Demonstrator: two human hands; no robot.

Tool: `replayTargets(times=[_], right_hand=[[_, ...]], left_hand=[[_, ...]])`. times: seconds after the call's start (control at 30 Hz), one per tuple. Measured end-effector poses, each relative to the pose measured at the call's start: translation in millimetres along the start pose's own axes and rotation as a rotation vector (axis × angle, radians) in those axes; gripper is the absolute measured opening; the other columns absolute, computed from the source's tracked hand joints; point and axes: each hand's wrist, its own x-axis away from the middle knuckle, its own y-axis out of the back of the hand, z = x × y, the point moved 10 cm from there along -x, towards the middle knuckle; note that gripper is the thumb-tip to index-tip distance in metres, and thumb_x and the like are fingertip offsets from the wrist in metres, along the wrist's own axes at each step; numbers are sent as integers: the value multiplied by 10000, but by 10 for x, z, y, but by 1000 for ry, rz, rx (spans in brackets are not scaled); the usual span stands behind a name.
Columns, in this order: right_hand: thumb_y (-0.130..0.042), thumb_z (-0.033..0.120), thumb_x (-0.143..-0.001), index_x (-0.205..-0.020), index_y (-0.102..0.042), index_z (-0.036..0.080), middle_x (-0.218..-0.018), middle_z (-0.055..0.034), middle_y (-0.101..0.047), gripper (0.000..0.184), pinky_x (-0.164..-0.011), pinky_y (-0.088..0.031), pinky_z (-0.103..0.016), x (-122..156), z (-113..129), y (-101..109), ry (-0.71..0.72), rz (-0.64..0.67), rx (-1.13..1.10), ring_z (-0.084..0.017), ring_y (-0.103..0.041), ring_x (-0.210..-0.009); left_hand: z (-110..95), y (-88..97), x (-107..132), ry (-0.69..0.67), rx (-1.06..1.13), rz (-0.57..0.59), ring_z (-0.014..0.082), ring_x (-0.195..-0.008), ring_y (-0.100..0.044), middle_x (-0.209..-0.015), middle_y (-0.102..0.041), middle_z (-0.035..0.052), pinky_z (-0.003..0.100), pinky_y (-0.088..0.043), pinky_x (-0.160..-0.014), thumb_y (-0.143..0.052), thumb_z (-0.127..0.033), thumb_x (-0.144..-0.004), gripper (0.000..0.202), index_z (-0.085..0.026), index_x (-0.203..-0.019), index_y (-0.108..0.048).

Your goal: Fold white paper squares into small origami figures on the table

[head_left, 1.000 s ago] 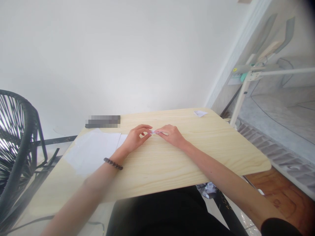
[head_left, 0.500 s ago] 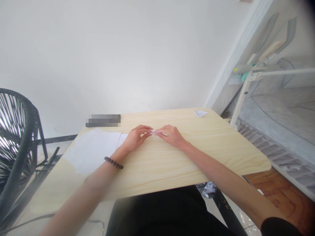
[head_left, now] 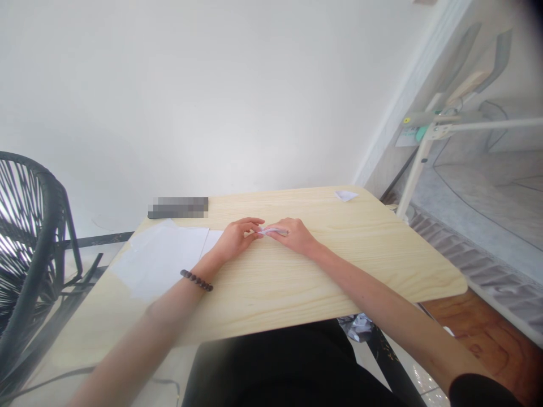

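Observation:
A small piece of folded white paper point(head_left: 271, 231) is between my two hands over the middle of the wooden table point(head_left: 297, 294). My right hand point(head_left: 296, 234) pinches it between thumb and fingers, hiding part of it. At the paper's left tip is my left hand point(head_left: 237, 237), its thumb and fingertips closed on that end, with the upper fingers slightly lifted. A dark beaded bracelet point(head_left: 196, 280) circles the left wrist. How the paper is folded is too small to make out.
White paper sheets point(head_left: 163, 260) lie loosely spread at the table's left. Behind them is a dark pixelated object point(head_left: 178, 208). A folded paper piece point(head_left: 346, 195) rests near the back right corner. A black woven chair point(head_left: 38, 237) stands left, and a white metal frame point(head_left: 418, 164) right.
The folded paper has turned between my fingers, so more of its face shows within the right hand. My left upper fingers have risen slightly off it.

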Motion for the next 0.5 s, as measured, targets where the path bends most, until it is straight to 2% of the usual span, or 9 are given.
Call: replayTargets(times=[0.13, 0.3, 0.5], right_hand=[[-498, 287, -777, -894, -641, 243, -866, 8, -661, 190, -709, -406, -240, -3, -18, -4, -36, 10, -21, -130, -586, -754], [-514, 303, -761, -896, -620, 221, -882, 13, -653, 190, -675, -406, -215, 3, -72, 20, -134, 4, -109, -119, -584, -739], [-515, 316, -755, -842, -623, 211, -834, 17, -652, 175, -651, -395, -207, 4, -83, 69, -161, -34, -148, -109, -575, -709]], left_hand=[[3, -12, 6, 6, 0, 18, 201, -944, -543, -1070, -586, 55, 337, -439, -797, -481, -327, -773, 206, -197, -827, -632], [31, -43, 10, 53, 61, 56, 187, -894, -559, -1079, -579, 59, 310, -446, -749, -472, -341, -777, 210, -185, -793, -612], [82, -19, -4, 66, 52, 0, 174, -875, -553, -1091, -564, 59, 297, -439, -720, -546, -322, -718, 173, -180, -809, -587]])
